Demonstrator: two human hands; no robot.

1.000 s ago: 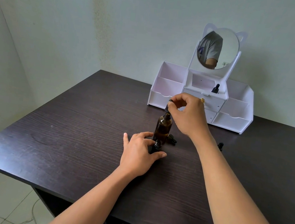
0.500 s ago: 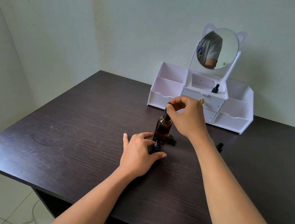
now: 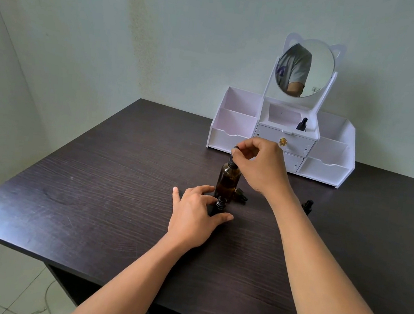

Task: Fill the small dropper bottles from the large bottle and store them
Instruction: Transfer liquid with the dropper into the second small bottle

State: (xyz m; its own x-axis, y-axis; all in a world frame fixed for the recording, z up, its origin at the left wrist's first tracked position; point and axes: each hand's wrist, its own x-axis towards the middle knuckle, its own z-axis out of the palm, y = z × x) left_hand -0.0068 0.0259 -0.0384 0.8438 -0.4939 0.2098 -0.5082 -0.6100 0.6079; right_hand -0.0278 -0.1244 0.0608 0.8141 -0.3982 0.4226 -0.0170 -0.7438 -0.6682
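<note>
Dark table [image 3: 91, 195] by a pale wall: you dip the dropper [image 3: 235, 150] into the large amber bottle [image 3: 227, 183].
Your right hand [image 3: 262, 166], pinching the dropper's bulb, has sunk slightly, so you are likely drawing liquid. Your left hand [image 3: 193, 215] cups the open small dropper bottle [image 3: 220, 202] just nearer you. One capped bottle [image 3: 301, 124] stands in the far white organiser [image 3: 331, 156].

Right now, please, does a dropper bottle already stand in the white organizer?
Yes, one small dropper bottle stands in the middle top compartment of the organizer.
</note>
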